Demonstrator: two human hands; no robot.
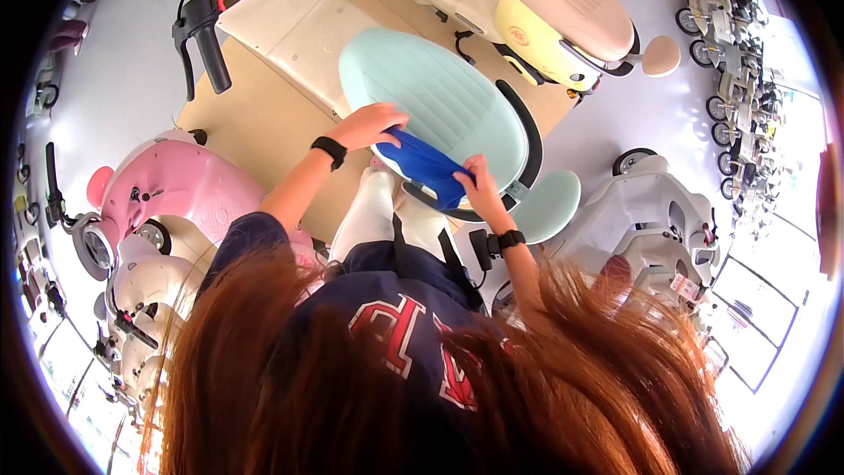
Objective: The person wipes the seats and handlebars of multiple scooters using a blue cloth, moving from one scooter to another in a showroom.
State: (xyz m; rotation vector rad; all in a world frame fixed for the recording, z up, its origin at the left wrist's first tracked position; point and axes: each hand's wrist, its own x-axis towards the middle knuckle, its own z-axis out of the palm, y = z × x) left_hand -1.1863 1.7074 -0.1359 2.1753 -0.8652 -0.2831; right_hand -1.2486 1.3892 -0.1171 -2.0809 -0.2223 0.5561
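Observation:
A blue cloth (425, 164) is stretched between my two hands over the near edge of a mint-green scooter seat (431, 92). My left hand (365, 126) grips the cloth's upper left corner, fingers closed on it. On the cloth's right end, my right hand (479, 185) pinches the fabric between thumb and fingers. The cloth lies along the seat's near side and partly hangs below it. Whether its underside touches the seat all along, I cannot tell. A dark rail (527, 136) curves around the seat's rear, with a mint-green backrest pad (545, 207) beyond it.
The scooter's black handlebar grip (211, 53) is at the upper left, past its cream footboard (299, 26). A pink scooter (180, 180) stands at my left, a yellow one (536, 35) beyond the seat, and a grey one (633, 211) at my right. Several more scooters line the walls.

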